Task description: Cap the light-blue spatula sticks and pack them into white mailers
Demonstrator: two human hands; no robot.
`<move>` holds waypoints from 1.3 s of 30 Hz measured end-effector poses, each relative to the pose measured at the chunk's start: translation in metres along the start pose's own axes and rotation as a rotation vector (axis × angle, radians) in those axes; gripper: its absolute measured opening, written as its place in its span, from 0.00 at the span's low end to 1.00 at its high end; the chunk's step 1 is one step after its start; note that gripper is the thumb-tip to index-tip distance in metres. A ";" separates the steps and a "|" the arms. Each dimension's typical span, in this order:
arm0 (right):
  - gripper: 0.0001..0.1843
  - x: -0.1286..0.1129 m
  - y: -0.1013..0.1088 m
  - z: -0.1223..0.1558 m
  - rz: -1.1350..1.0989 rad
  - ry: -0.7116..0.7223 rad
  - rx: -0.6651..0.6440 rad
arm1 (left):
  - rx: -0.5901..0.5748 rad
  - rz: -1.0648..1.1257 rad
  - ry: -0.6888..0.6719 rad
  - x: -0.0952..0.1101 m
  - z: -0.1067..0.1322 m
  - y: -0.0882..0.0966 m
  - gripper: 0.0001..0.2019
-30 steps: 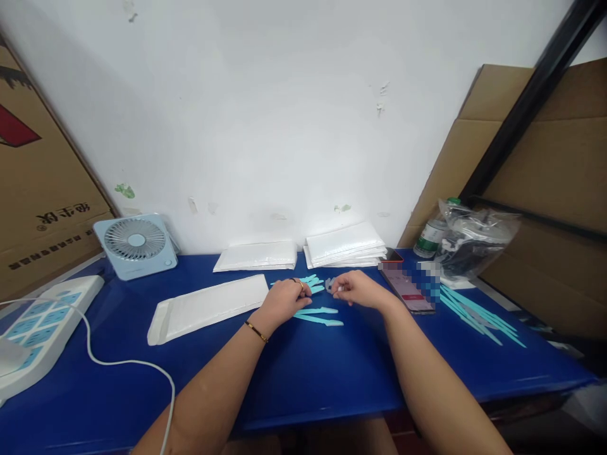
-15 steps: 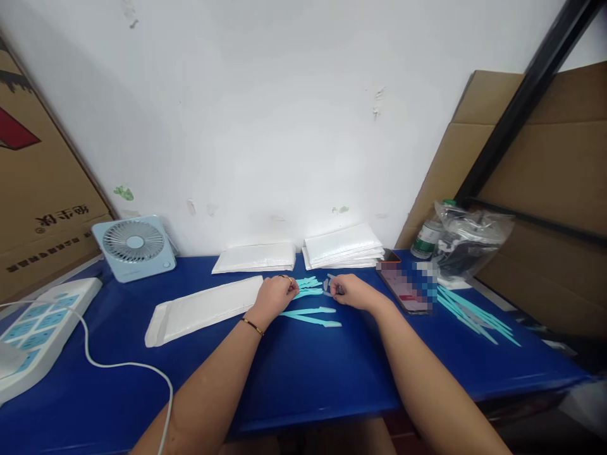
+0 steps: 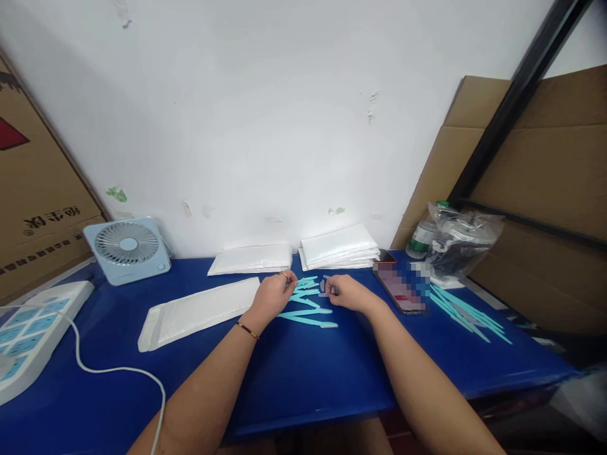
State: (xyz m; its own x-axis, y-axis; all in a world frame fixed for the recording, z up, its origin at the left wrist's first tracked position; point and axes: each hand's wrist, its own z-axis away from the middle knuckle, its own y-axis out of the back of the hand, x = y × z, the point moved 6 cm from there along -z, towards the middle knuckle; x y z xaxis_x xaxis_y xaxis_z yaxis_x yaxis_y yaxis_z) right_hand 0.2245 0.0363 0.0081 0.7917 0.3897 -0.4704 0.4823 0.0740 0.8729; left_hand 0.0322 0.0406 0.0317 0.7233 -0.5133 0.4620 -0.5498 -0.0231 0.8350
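Several thin light-blue plastic sticks [image 3: 307,311] lie on the blue table [image 3: 303,379] between my hands. My left hand [image 3: 272,296] rests on the table with its fingers curled, fingertips pinching the end of one blue stick. My right hand [image 3: 344,292] is closed in a pinch on a small grey piece [image 3: 324,285] just right of the sticks. A long white padded envelope [image 3: 199,312] lies left of my left hand.
Two stacks of white envelopes [image 3: 339,246] lie by the wall. A small blue fan [image 3: 127,251] and a power strip [image 3: 28,332] with a white cable are at the left. A phone [image 3: 401,289], more blue sticks [image 3: 467,314], a bottle and plastic bag [image 3: 459,243] are at the right. Cardboard flanks both sides.
My left hand has shifted slightly left and back along the sticks, and my right hand has drawn a little closer to it. The camera view has tilted slightly.
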 end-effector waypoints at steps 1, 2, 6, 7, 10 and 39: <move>0.06 -0.001 0.004 0.001 -0.033 0.002 0.026 | -0.001 0.012 0.006 0.000 0.000 0.000 0.09; 0.06 -0.002 0.007 0.001 -0.076 0.003 0.052 | -0.002 0.022 0.011 -0.001 0.000 0.000 0.09; 0.06 -0.003 0.015 0.001 -0.227 -0.009 0.122 | -0.005 0.036 0.014 -0.001 0.001 0.001 0.08; 0.06 -0.004 0.016 0.000 -0.241 -0.011 0.125 | -0.007 0.037 0.012 -0.001 0.001 0.000 0.08; 0.07 -0.006 0.014 0.000 -0.218 0.000 0.102 | -0.011 0.030 0.015 -0.002 0.001 -0.001 0.08; 0.17 -0.008 0.031 0.002 -0.973 -0.079 0.317 | -0.009 0.256 0.044 -0.011 -0.002 -0.009 0.10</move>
State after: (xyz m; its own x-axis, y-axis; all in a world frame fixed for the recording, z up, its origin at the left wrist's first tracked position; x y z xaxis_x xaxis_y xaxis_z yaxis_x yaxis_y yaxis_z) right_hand 0.2337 0.0334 0.0391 0.0218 0.2283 -0.9733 0.9963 0.0757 0.0400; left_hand 0.0300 0.0477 0.0198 0.5788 -0.4637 0.6708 -0.7136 0.1101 0.6919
